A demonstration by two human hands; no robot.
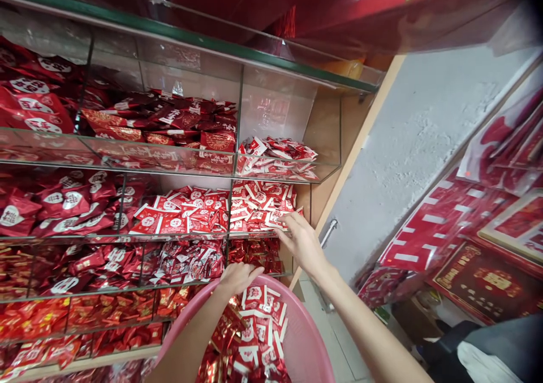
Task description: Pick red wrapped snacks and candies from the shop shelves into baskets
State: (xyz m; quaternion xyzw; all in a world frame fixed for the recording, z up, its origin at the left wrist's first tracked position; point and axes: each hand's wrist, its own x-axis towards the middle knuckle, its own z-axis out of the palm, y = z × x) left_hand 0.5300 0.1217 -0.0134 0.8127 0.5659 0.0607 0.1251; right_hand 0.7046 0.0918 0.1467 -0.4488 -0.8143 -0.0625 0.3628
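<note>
My left hand (pixel 237 279) is closed over the far rim of a pink plastic basket (pixel 311 338). Inside the basket lie small red-and-white candy packets (pixel 254 332) and darker red-and-gold shiny packets (pixel 224 332). My right hand (pixel 302 242) reaches to the front of a glass-walled shelf compartment, thumb and fingers apart. Its fingertips are at the edge of a heap of small red-and-white packets (pixel 258 205) there; nothing held shows between them.
Glass-divided shelves (pixel 178 237) rise in front, filled with red packets in several kinds. A thick glass shelf edge (pixel 190 43) crosses above. To the right are a grey wall (pixel 382 145), hanging red goods (pixel 428 224) and a tiled floor (pixel 335 338).
</note>
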